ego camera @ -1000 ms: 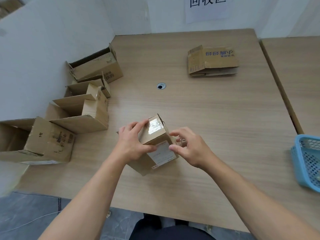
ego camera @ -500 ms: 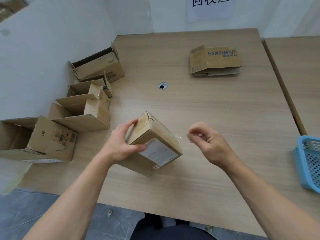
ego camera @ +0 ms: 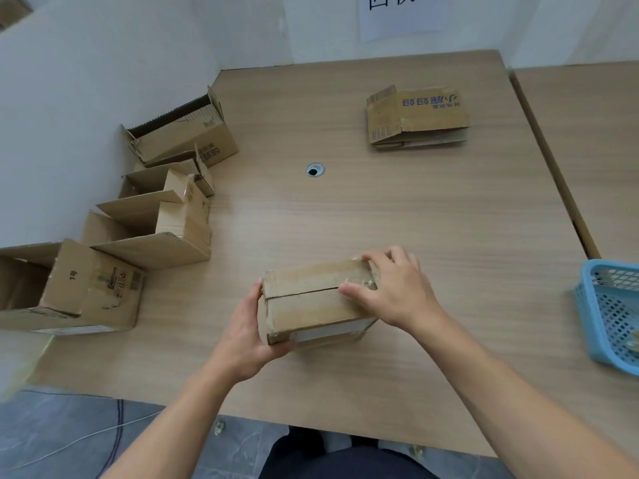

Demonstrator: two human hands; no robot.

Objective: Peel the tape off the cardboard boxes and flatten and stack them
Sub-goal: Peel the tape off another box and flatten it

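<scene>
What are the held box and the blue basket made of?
The box: matte brown cardboard, by its dull faces and flap seam; the shiny film at its right end looks like clear tape. The basket: probably moulded plastic, blue with perforated walls.

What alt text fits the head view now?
Two bare hands hold a small cardboard box at a wooden table: the left hand grips its left end, the right hand its taped right end. Open boxes line the left wall, a flattened stack lies farther back, a blue basket at the right edge.
</scene>
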